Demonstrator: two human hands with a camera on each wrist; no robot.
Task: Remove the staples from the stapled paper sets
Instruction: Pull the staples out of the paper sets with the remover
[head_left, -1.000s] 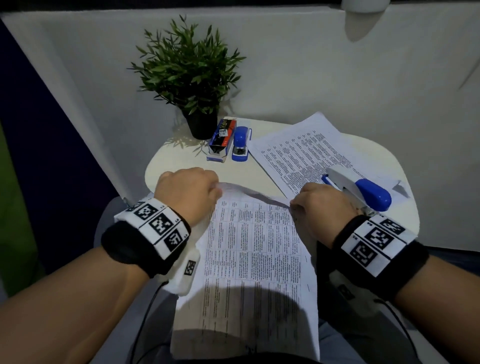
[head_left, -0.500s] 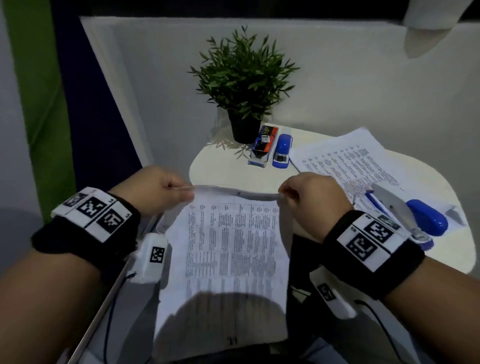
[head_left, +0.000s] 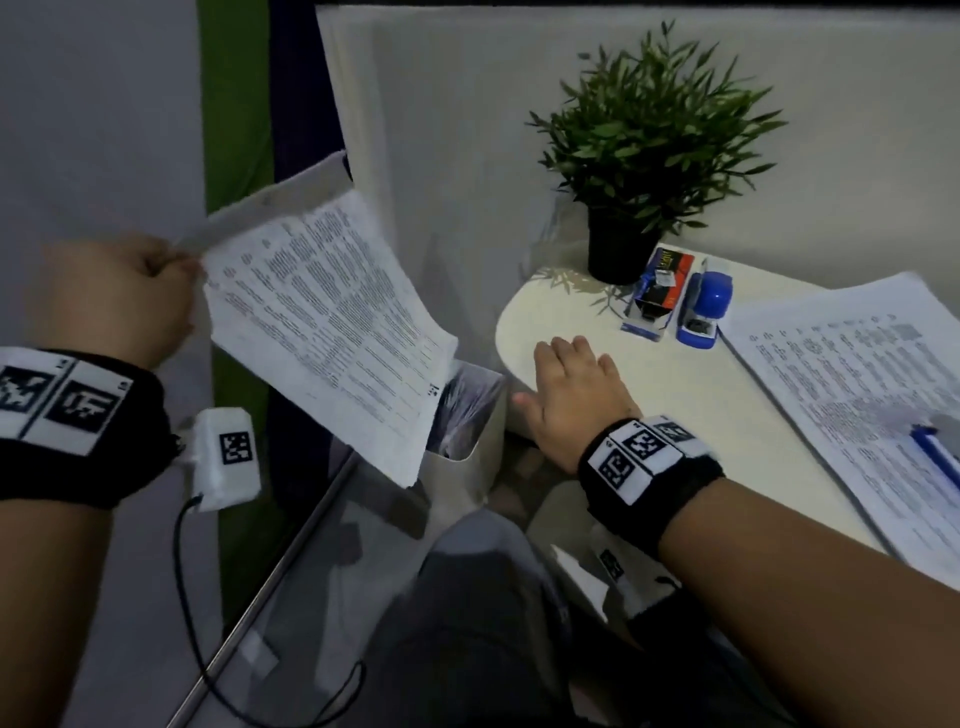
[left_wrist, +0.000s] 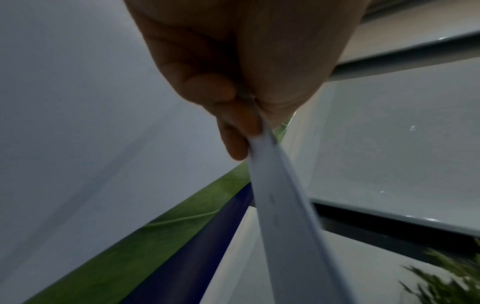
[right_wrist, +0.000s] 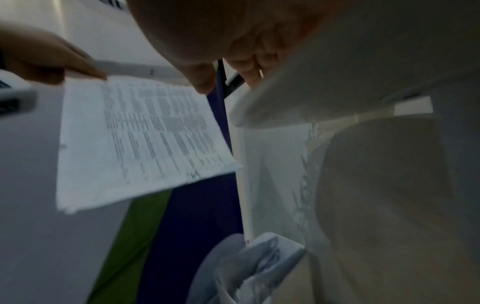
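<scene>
My left hand (head_left: 156, 280) pinches the top corner of a printed paper set (head_left: 322, 322) and holds it in the air, left of the table. The sheets hang tilted above a white bin (head_left: 485, 441). In the left wrist view my thumb and fingers (left_wrist: 233, 115) clamp the paper's edge (left_wrist: 280, 205). My right hand (head_left: 571, 379) lies flat on the near left rim of the white round table (head_left: 550, 312), fingers straight, holding nothing. The right wrist view shows the paper set (right_wrist: 135, 139) held by the left hand (right_wrist: 52, 59). No staple is visible.
A potted plant (head_left: 644, 145), a staple box (head_left: 657, 291) and a small blue stapler (head_left: 701, 306) stand at the table's back. A stack of printed sheets (head_left: 857, 395) with a blue tool (head_left: 935, 457) covers the right side. The bin holds crumpled papers (right_wrist: 259, 267).
My right hand let go of the paper set and came to rest on the table's rim. My left hand carried the set away to the left, over the bin; my view turned left.
</scene>
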